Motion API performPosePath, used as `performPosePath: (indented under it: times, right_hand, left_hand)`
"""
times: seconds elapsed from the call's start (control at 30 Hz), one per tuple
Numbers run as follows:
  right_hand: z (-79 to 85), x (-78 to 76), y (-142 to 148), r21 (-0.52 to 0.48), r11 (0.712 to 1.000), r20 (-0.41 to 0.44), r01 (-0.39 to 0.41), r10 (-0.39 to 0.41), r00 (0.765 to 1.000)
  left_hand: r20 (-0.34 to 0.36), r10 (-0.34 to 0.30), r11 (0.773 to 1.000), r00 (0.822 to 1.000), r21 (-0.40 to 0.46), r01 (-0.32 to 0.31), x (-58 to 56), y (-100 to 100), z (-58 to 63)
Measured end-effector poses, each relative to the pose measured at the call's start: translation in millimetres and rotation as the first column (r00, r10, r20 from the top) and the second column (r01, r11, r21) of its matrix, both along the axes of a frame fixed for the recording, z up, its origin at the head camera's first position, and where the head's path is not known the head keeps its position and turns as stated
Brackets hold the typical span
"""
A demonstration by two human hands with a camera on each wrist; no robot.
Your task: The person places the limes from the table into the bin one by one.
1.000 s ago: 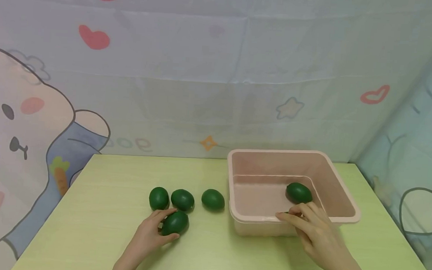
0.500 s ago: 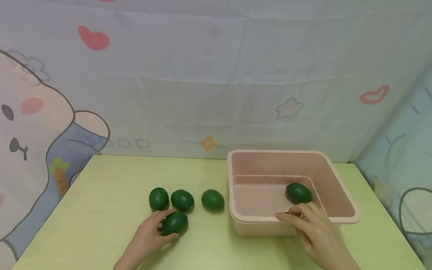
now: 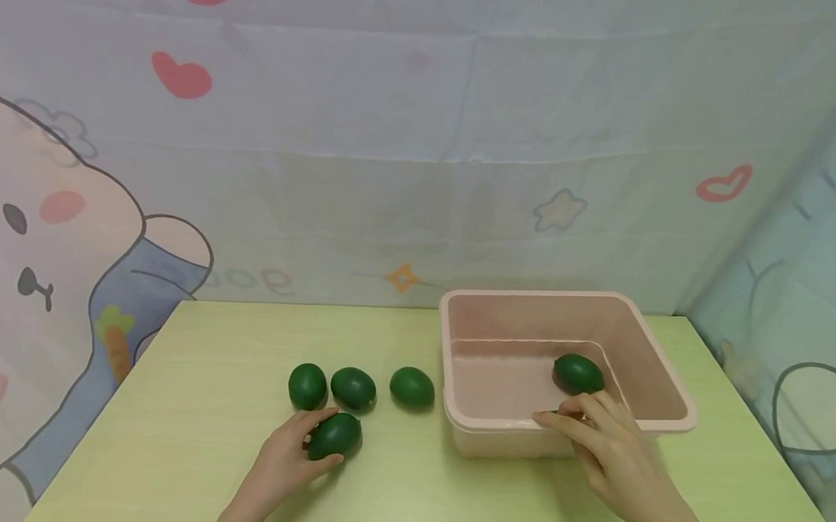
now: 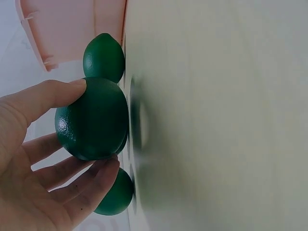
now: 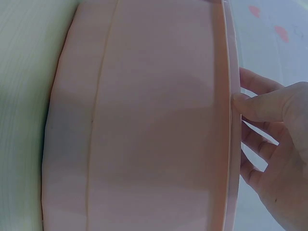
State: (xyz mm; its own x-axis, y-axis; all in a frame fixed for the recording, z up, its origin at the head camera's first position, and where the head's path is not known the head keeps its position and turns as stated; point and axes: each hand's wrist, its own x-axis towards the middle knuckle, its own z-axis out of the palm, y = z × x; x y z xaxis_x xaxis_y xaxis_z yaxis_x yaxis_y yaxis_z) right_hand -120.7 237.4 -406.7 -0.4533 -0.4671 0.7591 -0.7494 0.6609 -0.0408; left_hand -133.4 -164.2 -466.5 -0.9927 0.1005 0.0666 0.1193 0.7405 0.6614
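My left hand (image 3: 284,454) holds a dark green lime (image 3: 337,437) by its sides, thumb on the near side and fingers on the far side, right at the table surface. Behind it lie three more limes, a left one (image 3: 307,386), a middle one (image 3: 353,389) and a right one (image 3: 412,388) near the pink bin (image 3: 507,446). Over the bin's front rim, my right hand (image 3: 615,445) grips the edge; the right wrist view shows its thumb (image 5: 255,106) against the rim. One lime (image 3: 579,373) lies inside the bin. A sliver of dark green shows under the right fingers, mostly hidden.
The pale yellow-green table (image 3: 224,377) reaches back to a printed cloth backdrop (image 3: 368,130) of hearts and a cartoon animal. Another cloth (image 3: 803,300) hangs along the right side. The bin stands at the table's back right.
My left hand has drawn its lime slightly left and toward me, a little away from the limes behind. The right hand and the bin stay where they were.
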Motion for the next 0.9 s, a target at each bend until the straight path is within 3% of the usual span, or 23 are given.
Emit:
performPosePath:
  times: [0.33, 0.9]
  right_hand:
    - [0.3, 2.7, 2, 0.027, 0.999, 0.075, 0.022, -0.024, 0.997]
    - [-0.7, -0.1, 1, 0.008, 1.000, 0.023, -0.002, 0.002, 1.000]
  left_hand:
    - [-0.007, 0.021, 1.000, 1.000, -0.011, -0.021, 2.6, 3, 3.1]
    - [-0.007, 0.021, 0.999, 1.000, 0.028, -0.021, 5.3, 4, 13.0]
